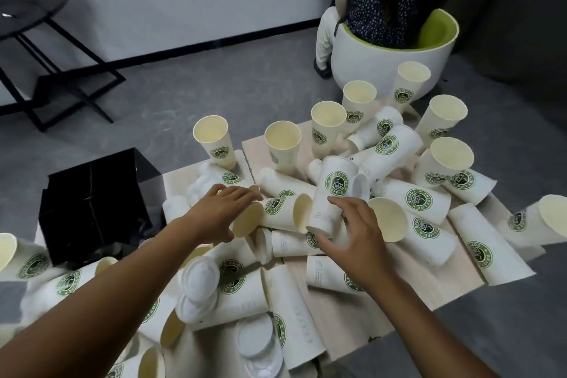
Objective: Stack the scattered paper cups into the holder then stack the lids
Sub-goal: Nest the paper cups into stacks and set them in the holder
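Cups lie all over the low table point(454, 288); this is still the cup-gathering step; the right hand point(352, 242) holds an upside-down cup point(329, 193) near its rim; the left hand point(221, 209) grips a lying cup point(276, 212); next, I think, slide one into the other, then carry them to the black holder point(92, 202); lids point(199, 285) wait

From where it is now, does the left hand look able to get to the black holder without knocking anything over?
Probably yes. The left hand rests on a lying cup, and the black holder stands just to its left. A few white lids lie near its corner, but nothing upright stands between them.
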Demonstrator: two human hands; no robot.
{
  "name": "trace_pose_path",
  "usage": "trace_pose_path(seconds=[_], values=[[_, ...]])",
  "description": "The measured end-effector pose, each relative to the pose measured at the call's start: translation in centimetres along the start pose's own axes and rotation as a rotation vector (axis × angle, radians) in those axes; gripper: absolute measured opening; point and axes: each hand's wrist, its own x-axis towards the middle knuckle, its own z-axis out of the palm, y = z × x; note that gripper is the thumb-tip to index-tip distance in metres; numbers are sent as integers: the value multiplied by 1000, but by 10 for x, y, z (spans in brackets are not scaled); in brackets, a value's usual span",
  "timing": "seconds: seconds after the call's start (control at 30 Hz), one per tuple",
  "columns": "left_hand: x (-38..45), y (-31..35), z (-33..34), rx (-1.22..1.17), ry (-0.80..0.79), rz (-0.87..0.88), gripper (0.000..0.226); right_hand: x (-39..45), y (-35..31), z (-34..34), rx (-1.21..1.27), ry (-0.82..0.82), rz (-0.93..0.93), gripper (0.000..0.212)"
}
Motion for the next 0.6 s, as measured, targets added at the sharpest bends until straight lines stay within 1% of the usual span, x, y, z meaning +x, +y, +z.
trace_pose_path(seconds=[0.17, 0.3, 0.37, 0.43, 0.5, 0.6], values=[[2, 1, -1, -1, 28, -20, 102, 3, -8, 6, 44, -21, 20, 60], [-5, 2, -3, -47, 134, -23, 99, 9, -19, 20, 88, -72, 3, 53], [-11, 1, -5, -58, 189, -22, 99, 14, -23, 30, 100, -87, 52, 48], [-16, 0, -8, -82, 230, -29, 98, 19, -26, 41, 76, -96, 116, 37], [-23, -2, -12, -103, 259, -41, 95, 22, -28, 51, 50, -139, 159, 26], [-35, -5, -16, -112, 289, -62, 94, 24, -30, 64, 58, -184, 212, 20]])
